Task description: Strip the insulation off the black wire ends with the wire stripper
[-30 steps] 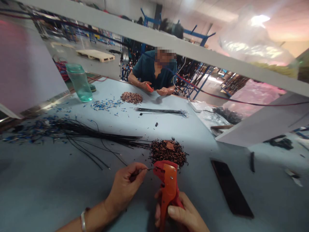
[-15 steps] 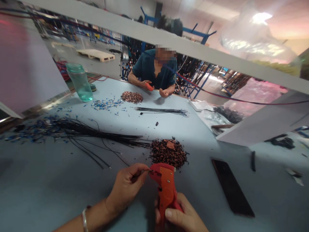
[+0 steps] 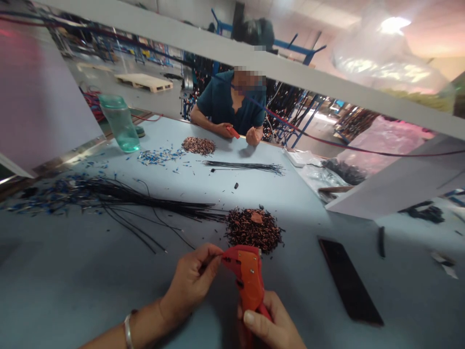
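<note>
My right hand (image 3: 271,322) is wrapped round the handles of a red and orange wire stripper (image 3: 250,278), held upright with its nose to the left. At that nose, my left hand (image 3: 192,276) pinches a thin wire between thumb and forefinger; most of the wire is hidden by the fingers. Just behind the stripper lies a heap of short black and copper wire bits (image 3: 254,232). A bundle of long black wires (image 3: 156,202) stretches leftward from the heap, its far ends among blue-tipped terminals (image 3: 54,194).
A black phone (image 3: 350,281) lies to the right on the grey table. Across from me a person (image 3: 232,106) holds a red tool (image 3: 233,132) near a copper-coloured heap (image 3: 198,146). A green bottle (image 3: 119,123) stands at the back left. White panels (image 3: 399,179) flank the table.
The wire stripper has shifted slightly left, its nose now against my left fingertips. My left hand has barely moved. The person opposite has moved the red tool a little to the right.
</note>
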The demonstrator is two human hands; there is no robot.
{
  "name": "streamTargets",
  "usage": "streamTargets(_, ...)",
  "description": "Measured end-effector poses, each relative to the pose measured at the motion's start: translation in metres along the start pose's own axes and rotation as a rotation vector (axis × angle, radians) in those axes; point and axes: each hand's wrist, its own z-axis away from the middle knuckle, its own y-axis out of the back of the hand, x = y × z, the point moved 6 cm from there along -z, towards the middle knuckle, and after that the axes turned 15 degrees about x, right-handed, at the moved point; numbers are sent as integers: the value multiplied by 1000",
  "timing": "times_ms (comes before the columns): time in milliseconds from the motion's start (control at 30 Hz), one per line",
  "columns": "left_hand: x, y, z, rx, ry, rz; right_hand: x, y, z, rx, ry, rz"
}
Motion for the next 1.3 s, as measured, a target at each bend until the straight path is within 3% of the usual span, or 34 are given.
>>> streamTargets(267,-6,-4,-1,-51,86,45,5,1,4,207,-42,-42)
streamTargets(533,-4,-7,-5,-103,126,80,2,6,-7,154,11,-99)
streamTargets(767,-8,-19,1,-375,245,225,4,7,-13,111,36,-111)
streamTargets(933,-24,-12,3,-202,533,546,4,3,-4,170,-54,-79)
streamTargets(1033,-28,-12,3,-120,591,588,2,0,-2,174,-83,-47)
streamTargets(1167,-22,-3,-1,47,398,442,-5,-7,-6,102,14,51)
streamTargets(1300,-2,9,-3,161,-47,68,-6,-6,-11,142,145,107)
